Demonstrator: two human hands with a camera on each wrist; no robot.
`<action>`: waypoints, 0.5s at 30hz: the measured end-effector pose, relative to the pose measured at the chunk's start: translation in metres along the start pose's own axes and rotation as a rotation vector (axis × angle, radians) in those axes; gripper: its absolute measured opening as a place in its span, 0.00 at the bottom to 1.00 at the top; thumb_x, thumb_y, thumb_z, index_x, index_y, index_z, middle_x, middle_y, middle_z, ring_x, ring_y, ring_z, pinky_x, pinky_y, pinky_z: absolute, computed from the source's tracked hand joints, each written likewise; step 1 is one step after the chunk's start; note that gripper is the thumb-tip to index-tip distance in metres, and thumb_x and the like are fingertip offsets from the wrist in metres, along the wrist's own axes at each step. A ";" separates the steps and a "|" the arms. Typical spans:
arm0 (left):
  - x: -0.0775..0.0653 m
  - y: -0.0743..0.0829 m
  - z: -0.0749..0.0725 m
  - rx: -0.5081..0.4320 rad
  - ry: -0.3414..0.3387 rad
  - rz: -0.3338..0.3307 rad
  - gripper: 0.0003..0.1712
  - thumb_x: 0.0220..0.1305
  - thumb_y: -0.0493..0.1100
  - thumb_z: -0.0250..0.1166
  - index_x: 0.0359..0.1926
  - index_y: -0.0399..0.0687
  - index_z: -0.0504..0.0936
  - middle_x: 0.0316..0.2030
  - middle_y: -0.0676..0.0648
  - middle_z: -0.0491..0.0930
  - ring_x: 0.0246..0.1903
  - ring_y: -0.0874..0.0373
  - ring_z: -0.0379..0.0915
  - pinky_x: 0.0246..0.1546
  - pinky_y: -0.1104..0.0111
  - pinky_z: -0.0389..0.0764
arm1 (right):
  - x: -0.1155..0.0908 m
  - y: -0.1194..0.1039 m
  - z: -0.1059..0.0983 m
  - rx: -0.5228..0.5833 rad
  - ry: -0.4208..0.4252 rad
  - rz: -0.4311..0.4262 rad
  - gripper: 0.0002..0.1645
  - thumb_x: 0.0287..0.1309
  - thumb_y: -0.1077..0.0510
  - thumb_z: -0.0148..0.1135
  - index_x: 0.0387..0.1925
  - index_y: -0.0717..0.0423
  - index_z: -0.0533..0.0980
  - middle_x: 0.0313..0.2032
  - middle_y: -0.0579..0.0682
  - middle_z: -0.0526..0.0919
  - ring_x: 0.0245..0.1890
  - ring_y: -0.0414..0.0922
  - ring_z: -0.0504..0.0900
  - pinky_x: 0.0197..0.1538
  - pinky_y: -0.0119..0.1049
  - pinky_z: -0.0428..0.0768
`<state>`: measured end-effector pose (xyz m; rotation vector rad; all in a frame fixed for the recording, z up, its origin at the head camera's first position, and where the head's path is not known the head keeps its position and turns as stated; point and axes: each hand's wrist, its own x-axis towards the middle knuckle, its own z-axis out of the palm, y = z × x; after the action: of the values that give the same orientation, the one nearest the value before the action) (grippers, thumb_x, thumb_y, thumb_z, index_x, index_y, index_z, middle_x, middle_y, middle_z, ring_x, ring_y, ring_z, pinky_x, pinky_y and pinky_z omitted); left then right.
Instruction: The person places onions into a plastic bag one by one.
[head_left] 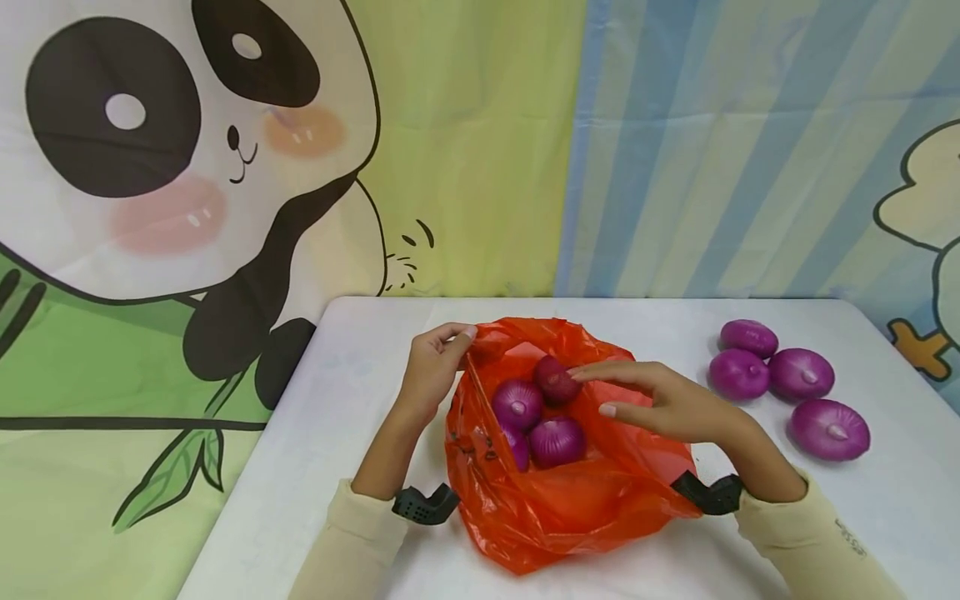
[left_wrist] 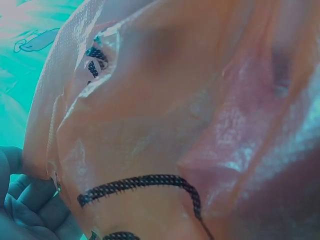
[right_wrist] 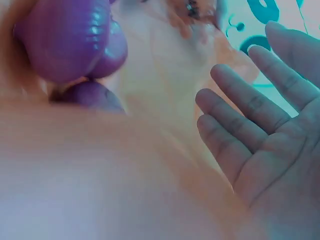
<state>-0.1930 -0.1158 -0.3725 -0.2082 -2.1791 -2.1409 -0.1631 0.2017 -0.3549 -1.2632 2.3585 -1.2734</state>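
Note:
A red plastic bag (head_left: 577, 508) with its mouth spread wide sits mid-table, and several purple onions (head_left: 557, 442) lie inside it. My left hand (head_left: 437, 362) pinches the bag's rim at the far left between thumb and fingers. In the left wrist view the bag's thin wall (left_wrist: 140, 140), marked with dark print, fills most of the picture beside the left fingers (left_wrist: 35, 200). My right hand (head_left: 667, 404) hovers over the bag's right side, fingers extended toward the rear onion (head_left: 557, 380). Its palm and spread fingers show in the right wrist view, holding nothing, with onions (right_wrist: 70, 40) to their left.
Several more onions (head_left: 802, 373) stand in a group on the white table (head_left: 757, 533), to the right of the bag. A cloth backdrop (head_left: 480, 150) with a panda hangs behind the table's far edge. Each wrist wears a black camera mount (head_left: 426, 505).

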 end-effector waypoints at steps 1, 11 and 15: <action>0.000 0.000 0.000 0.000 -0.001 -0.001 0.14 0.70 0.43 0.59 0.42 0.35 0.84 0.33 0.42 0.86 0.33 0.52 0.84 0.43 0.60 0.82 | -0.004 0.000 -0.003 0.009 0.008 0.011 0.29 0.65 0.65 0.60 0.66 0.48 0.71 0.63 0.46 0.73 0.64 0.46 0.69 0.59 0.49 0.74; 0.002 0.001 -0.003 -0.013 0.012 -0.013 0.14 0.70 0.43 0.59 0.42 0.34 0.84 0.34 0.42 0.85 0.35 0.52 0.84 0.43 0.60 0.82 | -0.036 -0.010 -0.026 -0.073 0.197 -0.001 0.33 0.60 0.74 0.59 0.66 0.55 0.70 0.61 0.55 0.75 0.63 0.41 0.70 0.59 0.28 0.70; 0.002 0.001 -0.004 -0.020 0.009 -0.011 0.14 0.70 0.42 0.59 0.43 0.34 0.83 0.34 0.41 0.85 0.35 0.52 0.84 0.43 0.60 0.82 | -0.047 -0.011 -0.030 -0.055 0.278 -0.030 0.33 0.56 0.79 0.57 0.63 0.62 0.71 0.59 0.56 0.76 0.62 0.43 0.72 0.58 0.29 0.71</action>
<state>-0.1953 -0.1193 -0.3714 -0.1878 -2.1599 -2.1664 -0.1421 0.2523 -0.3383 -1.2101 2.5870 -1.4896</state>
